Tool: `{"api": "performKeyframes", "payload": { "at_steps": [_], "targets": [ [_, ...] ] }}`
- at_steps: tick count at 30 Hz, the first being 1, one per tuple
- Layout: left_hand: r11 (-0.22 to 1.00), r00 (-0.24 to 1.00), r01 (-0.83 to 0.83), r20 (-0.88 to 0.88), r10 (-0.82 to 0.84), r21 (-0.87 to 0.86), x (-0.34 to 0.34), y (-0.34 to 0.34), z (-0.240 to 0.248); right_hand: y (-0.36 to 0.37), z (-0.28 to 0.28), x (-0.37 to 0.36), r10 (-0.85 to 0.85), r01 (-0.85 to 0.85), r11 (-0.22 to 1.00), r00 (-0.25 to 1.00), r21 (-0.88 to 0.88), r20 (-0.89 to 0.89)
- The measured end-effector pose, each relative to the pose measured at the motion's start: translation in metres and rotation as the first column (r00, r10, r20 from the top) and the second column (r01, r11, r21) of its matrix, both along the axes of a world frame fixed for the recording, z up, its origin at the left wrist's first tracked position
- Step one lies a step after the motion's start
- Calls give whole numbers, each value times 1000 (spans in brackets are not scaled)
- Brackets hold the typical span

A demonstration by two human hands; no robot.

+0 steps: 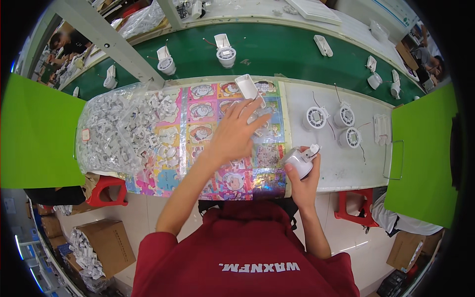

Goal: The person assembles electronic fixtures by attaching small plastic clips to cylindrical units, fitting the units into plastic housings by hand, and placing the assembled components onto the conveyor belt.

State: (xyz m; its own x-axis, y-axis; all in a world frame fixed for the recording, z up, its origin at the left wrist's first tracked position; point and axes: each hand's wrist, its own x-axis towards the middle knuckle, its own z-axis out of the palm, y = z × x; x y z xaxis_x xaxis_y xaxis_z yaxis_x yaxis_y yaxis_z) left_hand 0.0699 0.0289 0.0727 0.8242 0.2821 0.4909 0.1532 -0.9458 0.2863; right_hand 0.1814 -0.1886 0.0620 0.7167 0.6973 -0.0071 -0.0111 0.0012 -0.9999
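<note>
My right hand (308, 179) is wrapped round a white round lamp head (297, 162), which has a small white bracket on its upper side. Over the colourful cartoon-printed sheet, my left hand (236, 129) reaches with its fingers spread. Just beyond those fingertips lies an open white box-shaped cover (246, 87), partly behind the fingers. Small clear and white pieces (262, 129) lie beside the fingers; whether the hand grips one is hidden. Farther left, a clear plastic bag (106, 131) spills many small white plastic parts (157, 106) onto the sheet.
Three round white lamp heads with thin wires, one being a lamp head (315, 118), stand on the white tabletop (324, 171). Beyond runs a green conveyor belt (277, 54) carrying more lamps. Green panels (420, 163) flank the bench. A grey post (116, 47) rises at left; people sit farther off.
</note>
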Motion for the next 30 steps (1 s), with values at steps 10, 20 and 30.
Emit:
{"api": "performKeyframes", "payload": {
  "at_steps": [10, 20, 30],
  "targets": [
    [997, 997, 50, 52, -53, 50, -6, 27, -47, 0, -26, 1, 23, 3, 994, 972, -109, 234],
    [991, 993, -34, -118, 18, -132, 7, 24, -27, 20, 14, 36, 197, -97, 979, 683, -179, 704],
    [893, 904, -37, -396, -161, -448, -21, -9, 39, 23, 44, 37, 303, -179, 947, 226, -266, 926]
  ]
}}
